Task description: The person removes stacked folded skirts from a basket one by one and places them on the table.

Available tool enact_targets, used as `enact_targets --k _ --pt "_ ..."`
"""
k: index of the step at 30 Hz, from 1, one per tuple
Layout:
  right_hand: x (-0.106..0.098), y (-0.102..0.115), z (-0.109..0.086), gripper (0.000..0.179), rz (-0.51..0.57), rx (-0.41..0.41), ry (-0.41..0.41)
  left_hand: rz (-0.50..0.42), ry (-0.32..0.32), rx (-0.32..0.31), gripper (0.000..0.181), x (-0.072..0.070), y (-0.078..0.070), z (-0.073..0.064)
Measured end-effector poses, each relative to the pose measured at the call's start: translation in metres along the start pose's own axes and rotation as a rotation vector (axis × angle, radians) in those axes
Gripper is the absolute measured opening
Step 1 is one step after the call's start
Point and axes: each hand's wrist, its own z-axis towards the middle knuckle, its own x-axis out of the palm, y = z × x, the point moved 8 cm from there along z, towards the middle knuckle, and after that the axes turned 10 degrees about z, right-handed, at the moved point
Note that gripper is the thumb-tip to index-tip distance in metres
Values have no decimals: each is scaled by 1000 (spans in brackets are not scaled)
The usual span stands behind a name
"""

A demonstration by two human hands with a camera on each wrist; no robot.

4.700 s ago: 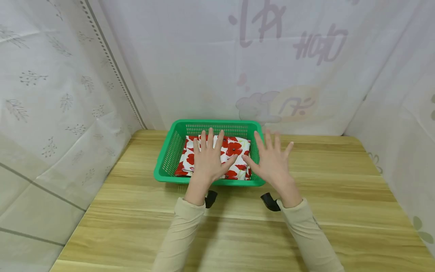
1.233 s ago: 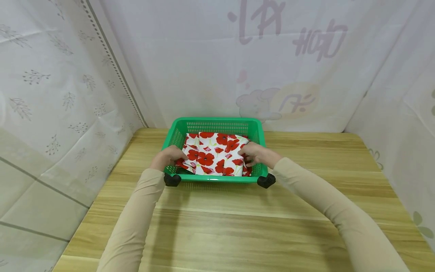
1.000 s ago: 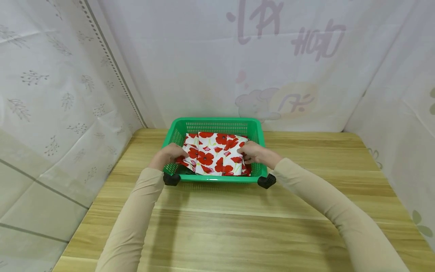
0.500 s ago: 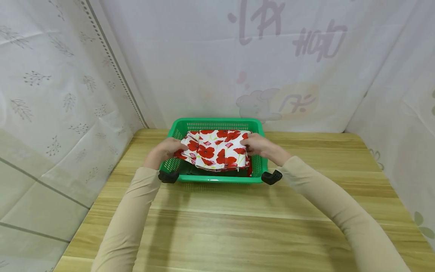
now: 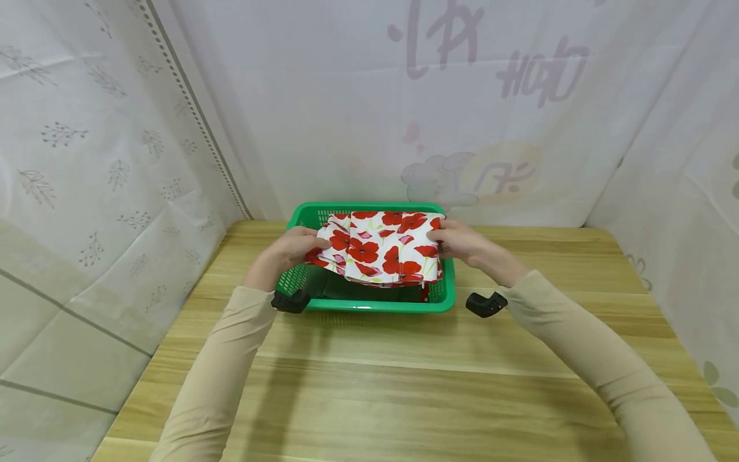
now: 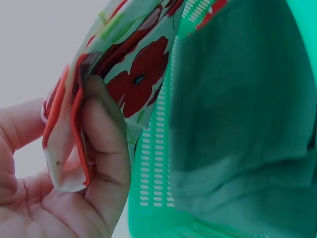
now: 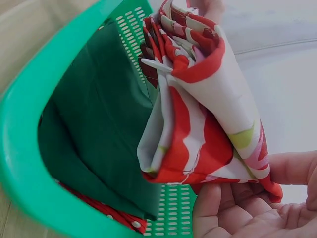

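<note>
Head: floral cloth (image 5: pixel 381 249) higher than before

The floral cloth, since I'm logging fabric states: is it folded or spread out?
Folded: the floral cloth, held by the left hand and right hand, shows stacked layers in the right wrist view.

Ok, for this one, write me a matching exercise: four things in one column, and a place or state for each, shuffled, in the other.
Column one
1. floral cloth
2. green cloth
3. basket
4. table

Column two
A. lying inside the basket
B. wood-grained, bearing the basket
C. folded, held at its two ends by the left hand and right hand
D. slotted sides, standing on the table

Right pairs: 1-C, 2-A, 3-D, 4-B
</note>
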Motion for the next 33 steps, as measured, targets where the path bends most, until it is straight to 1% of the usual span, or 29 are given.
enact_targets --k 7,11,15,17,21,26,29,33 --pt "-13 5 -25 47 -12 -57 42 31 -2 33 41 13 -19 -7" --pt "-22 8 -38 47 -21 -86 51 36 6 68 41 22 -30 -11" --pt "-32 11 -52 47 -24 -113 56 34 28 111 39 32 -40 -15" --pt "-37 11 -59 47 -22 -124 55 32 38 130 38 37 -45 -17" --pt "-45 13 -72 47 -26 -143 49 29 38 136 36 46 -52 -20" --pt "-55 14 -88 49 -50 -166 29 52 32 152 36 58 -58 -22" --pt "-63 13 -96 48 -54 -180 15 52 31 172 36 67 -63 -24" --pt "-73 12 -107 42 -35 -212 7 28 44 219 34 80 -71 -26"
